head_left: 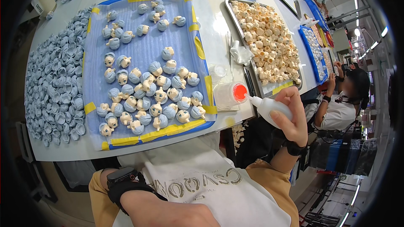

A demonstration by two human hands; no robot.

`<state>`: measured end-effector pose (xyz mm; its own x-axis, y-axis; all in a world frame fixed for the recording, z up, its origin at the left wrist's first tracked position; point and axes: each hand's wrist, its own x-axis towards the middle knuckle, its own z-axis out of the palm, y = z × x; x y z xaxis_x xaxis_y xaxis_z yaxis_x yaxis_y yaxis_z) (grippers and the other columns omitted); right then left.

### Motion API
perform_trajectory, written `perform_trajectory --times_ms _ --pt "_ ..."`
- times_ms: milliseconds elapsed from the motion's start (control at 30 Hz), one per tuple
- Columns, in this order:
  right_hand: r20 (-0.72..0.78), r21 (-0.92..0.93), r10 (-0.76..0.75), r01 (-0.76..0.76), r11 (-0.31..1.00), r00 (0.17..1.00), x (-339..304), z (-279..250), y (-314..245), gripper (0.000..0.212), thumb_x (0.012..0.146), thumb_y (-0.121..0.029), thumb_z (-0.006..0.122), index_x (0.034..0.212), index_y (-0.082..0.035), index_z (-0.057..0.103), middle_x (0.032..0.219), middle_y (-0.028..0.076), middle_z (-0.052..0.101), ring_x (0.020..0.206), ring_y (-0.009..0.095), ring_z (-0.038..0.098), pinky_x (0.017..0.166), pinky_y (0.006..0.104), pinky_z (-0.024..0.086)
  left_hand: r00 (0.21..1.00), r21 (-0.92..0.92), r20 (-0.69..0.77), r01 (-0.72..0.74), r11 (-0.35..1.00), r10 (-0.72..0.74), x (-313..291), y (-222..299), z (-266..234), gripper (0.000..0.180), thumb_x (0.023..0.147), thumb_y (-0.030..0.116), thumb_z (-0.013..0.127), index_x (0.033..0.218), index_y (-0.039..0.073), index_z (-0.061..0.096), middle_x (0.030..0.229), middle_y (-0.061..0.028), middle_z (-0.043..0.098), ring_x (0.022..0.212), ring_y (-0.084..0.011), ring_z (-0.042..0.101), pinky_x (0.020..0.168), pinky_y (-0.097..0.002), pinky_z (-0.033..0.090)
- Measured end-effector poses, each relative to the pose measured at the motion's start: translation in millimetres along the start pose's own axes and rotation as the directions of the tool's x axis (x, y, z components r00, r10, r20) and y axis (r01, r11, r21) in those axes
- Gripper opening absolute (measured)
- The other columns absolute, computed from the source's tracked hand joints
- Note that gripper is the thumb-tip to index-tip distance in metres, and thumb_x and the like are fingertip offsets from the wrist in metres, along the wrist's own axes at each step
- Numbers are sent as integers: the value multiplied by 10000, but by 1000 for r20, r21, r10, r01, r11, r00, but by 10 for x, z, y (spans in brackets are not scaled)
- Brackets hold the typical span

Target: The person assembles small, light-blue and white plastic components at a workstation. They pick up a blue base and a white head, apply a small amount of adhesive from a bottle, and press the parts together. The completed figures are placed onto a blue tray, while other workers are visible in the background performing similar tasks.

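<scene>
My right hand [291,115] is closed around a white squeeze bottle [273,111], its narrow nozzle pointing left. The nozzle tip is at the red round top [240,93] of a clear jar [223,96]; whether they touch I cannot tell. My left hand [181,214] is raised close at the lower edge, with its fingers out of sight. In front of me lies a blue tray [147,50] lined with film and edged in yellow tape. It holds several small doll heads [160,96] with light-blue hair, many lying on their sides.
Left of the tray is a heap of light-blue hair shells [57,84]. On the right, a metal tray [230,10] holds cream hollow head pieces [269,38]. Crumpled white tissue [240,53] and tweezers [230,44] lie between trays. A co-worker [343,101] sits farther right.
</scene>
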<state>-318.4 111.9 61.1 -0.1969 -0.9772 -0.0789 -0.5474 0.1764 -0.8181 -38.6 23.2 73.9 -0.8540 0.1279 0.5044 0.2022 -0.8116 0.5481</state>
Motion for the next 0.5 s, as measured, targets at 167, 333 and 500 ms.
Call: perform_trajectory --times_ms 167,333,500 --pt "-11 0 -17 17 1000 1000 -2 13 15 347 791 -123 601 1043 -59 372 868 60 522 728 95 500 630 216 392 1000 14 8 11 1000 -11 1 4 -2 226 813 112 677 949 -63 635 640 -77 583 409 -119 421 385 -248 310" --pt "-52 8 -60 61 998 997 -9 25 37 339 758 -69 629 1024 -24 423 812 101 595 695 126 558 614 240 433 1000 14 3 6 1000 -6 -1 3 1 225 811 111 679 948 -62 634 645 -78 586 410 -120 424 385 -249 312" --pt "-59 1 -69 69 998 996 -2 32 39 334 763 -77 629 1021 -28 422 801 106 609 681 115 556 603 238 433 1000 14 -2 3 1000 -3 1 -7 2 225 811 111 679 947 -62 634 656 -81 591 410 -120 424 387 -248 314"
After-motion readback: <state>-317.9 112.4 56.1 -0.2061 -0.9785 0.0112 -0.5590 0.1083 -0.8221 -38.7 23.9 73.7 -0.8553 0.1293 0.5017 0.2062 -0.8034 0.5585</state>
